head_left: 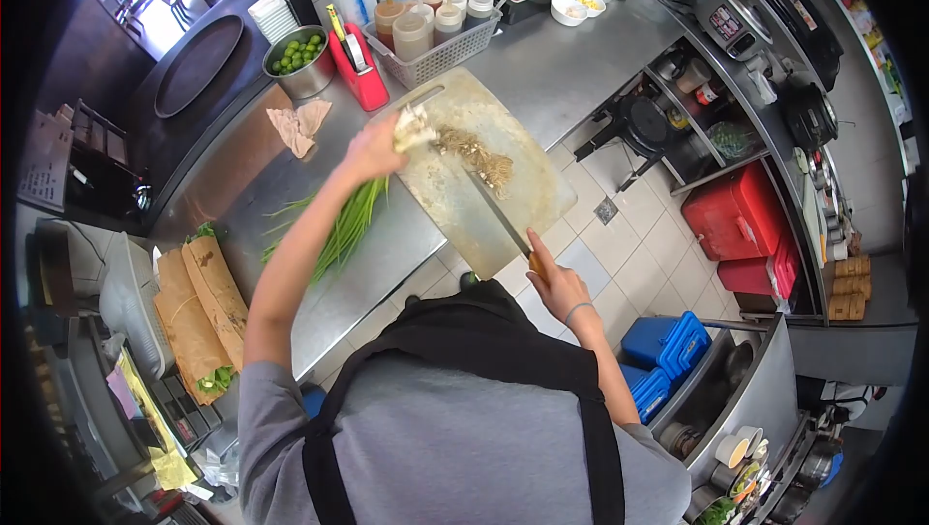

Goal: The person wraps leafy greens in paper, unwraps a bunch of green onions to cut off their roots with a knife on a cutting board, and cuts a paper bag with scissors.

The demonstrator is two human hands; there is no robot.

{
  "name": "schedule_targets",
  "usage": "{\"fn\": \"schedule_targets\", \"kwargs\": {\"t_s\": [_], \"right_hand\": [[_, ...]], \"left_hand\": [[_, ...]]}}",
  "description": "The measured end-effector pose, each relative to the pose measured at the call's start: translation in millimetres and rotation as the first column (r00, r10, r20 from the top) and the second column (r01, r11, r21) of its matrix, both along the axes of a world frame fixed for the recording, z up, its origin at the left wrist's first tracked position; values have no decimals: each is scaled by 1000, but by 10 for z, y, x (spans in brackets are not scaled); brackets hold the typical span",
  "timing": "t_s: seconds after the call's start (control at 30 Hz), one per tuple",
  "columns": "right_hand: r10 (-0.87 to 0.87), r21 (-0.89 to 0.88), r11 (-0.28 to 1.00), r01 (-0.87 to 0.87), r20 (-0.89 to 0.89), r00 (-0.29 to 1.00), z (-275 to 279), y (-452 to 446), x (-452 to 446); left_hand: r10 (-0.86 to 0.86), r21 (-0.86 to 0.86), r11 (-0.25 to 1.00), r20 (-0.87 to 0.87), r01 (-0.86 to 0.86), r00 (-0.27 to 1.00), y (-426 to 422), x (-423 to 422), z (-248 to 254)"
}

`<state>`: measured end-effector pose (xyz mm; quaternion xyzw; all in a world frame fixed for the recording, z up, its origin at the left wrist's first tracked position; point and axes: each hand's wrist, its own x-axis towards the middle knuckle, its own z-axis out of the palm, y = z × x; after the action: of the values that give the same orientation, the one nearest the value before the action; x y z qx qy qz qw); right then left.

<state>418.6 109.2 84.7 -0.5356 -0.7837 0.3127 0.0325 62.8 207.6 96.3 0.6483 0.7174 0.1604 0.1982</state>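
Note:
My left hand (374, 150) is closed around the white ends of a bunch of green onions (414, 130) at the left edge of the cutting board (455, 220); the long green leaves (350, 228) trail over the steel counter below my forearm. In my right hand (558, 285) is the handle of a knife (503, 217), its blade lying across the board and pointing up and left. The blade's tip is close to a pile of brown, stringy roots (481, 159) on the board.
Behind the board stand a grey basket of bottles (435, 59), a red knife holder (362, 75) and a pot of limes (299, 60). A crumpled cloth (298, 127) lies left on the counter (523, 70). Tiled floor (619, 225) shows to the right.

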Motion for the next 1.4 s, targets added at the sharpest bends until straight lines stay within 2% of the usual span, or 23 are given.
{"fn": "schedule_targets", "kwargs": {"t_s": [0.1,0.2,0.27,0.37,0.47,0.53,0.57,0.63,0.77,0.83,0.9,0.93,1.03,1.07,1.1,1.13,1.2,1.27,1.3,1.37,1.4], "right_hand": [[71,96,992,-76,52,996,-186,52,-144],[120,151,979,-137,113,986,-393,154,-380],[128,234,962,-144,83,988,-586,250,-563],[131,345,926,-153,88,987,-819,360,-812],[109,408,901,-147,114,987,-895,395,-950],[95,450,880,-153,149,984,-937,382,-941],[90,472,867,-159,166,982,-948,376,-931],[101,478,860,-181,187,977,-940,382,-920],[122,546,813,-202,179,976,-1087,474,-875],[133,519,832,-194,153,979,-1052,505,-829],[153,494,846,-204,141,978,-969,508,-779],[188,409,885,-224,128,974,-965,541,-754],[303,367,885,-285,10,953,-674,603,-696],[343,402,868,-291,-63,937,-554,669,-687],[389,433,850,-299,-135,911,-415,777,-701],[440,457,833,-311,-207,874,-260,872,-729],[509,458,827,-325,-364,780,150,1029,-835],[576,534,790,-302,-476,665,426,1075,-1004],[605,549,781,-299,-544,582,521,1041,-1129],[612,556,790,-261,-679,407,642,872,-1371],[621,558,784,-274,-725,299,660,743,-1491]], "left_hand": [[-88,216,976,251,33,964,134,-190,403],[-137,236,970,329,59,934,300,-304,625],[-191,255,962,385,95,903,309,-295,767],[-156,183,977,265,109,951,218,-200,1059],[-102,140,985,-20,103,995,235,-220,1049],[-57,38,997,-186,65,981,216,-157,1028],[-37,-11,999,-267,36,963,221,-127,1007],[-32,-121,993,-367,-13,930,406,-165,599],[-2,-178,981,-432,-83,902,762,-81,-210],[19,-196,975,-406,-108,914,948,-30,-484],[-32,-212,975,-430,-66,902,1052,14,-718],[-56,-224,973,-438,-48,897,1092,27,-817],[-25,-241,966,-462,-98,887,833,246,-321],[52,-165,977,-433,-135,900,706,304,-208],[132,85,991,-372,-107,919,555,324,-241],[205,330,938,-300,-100,931,357,348,-298],[154,355,924,-3,-143,988,-184,413,-262],[168,369,884,318,-285,933,-833,587,-256],[193,354,851,478,-389,857,-1190,744,-301],[370,311,679,638,-665,676,-1834,1195,-418],[396,124,628,799,-768,453,-2146,1419,-593]]}}
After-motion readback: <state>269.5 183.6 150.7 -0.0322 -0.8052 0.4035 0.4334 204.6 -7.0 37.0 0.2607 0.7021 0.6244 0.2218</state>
